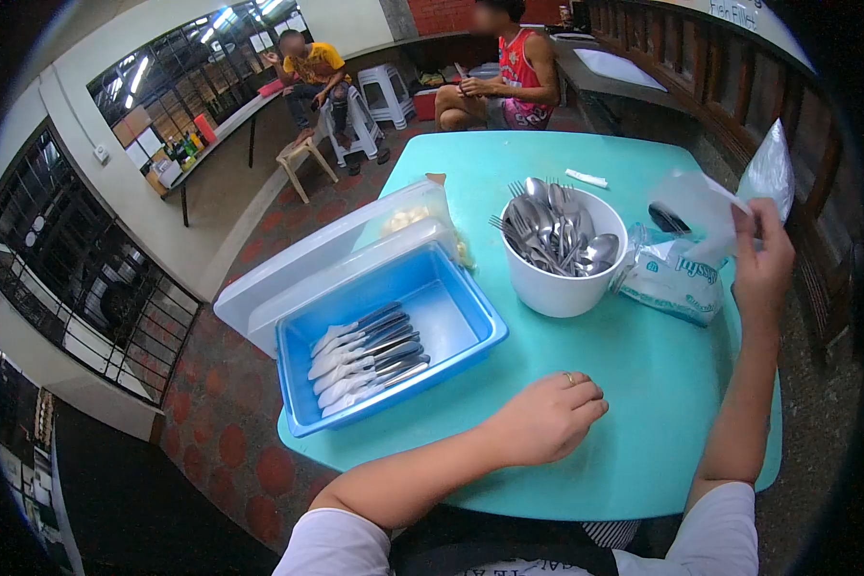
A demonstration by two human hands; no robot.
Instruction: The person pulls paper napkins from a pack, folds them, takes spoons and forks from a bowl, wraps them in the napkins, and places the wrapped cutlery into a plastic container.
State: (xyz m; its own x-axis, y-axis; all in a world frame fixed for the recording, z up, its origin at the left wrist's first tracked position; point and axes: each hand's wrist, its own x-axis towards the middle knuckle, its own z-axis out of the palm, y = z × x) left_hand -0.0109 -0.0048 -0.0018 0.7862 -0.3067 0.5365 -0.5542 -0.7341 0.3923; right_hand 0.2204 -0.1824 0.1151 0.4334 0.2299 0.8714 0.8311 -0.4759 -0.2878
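My right hand [766, 252] pinches a thin white tissue [693, 206] by its edge, above a printed plastic pack [677, 280] at the table's right. Curled over the table's near middle is my left hand [547, 418], with a ring on one finger; whether it holds anything is hidden. A white bucket [562, 295] full of spoons and forks [557, 226] stands beside the pack. To the left, a blue tray [451, 298] holds several cutlery sets [365, 360] wrapped in white tissue, their dark metal ends pointing right.
A clear lid [307, 254] leans at the tray's far side on the turquoise table [470, 192]. A small white roll [587, 179] lies behind the bucket. A clear plastic bag [768, 173] is at the right edge. Two people sit beyond the table, near stacked stools [386, 96].
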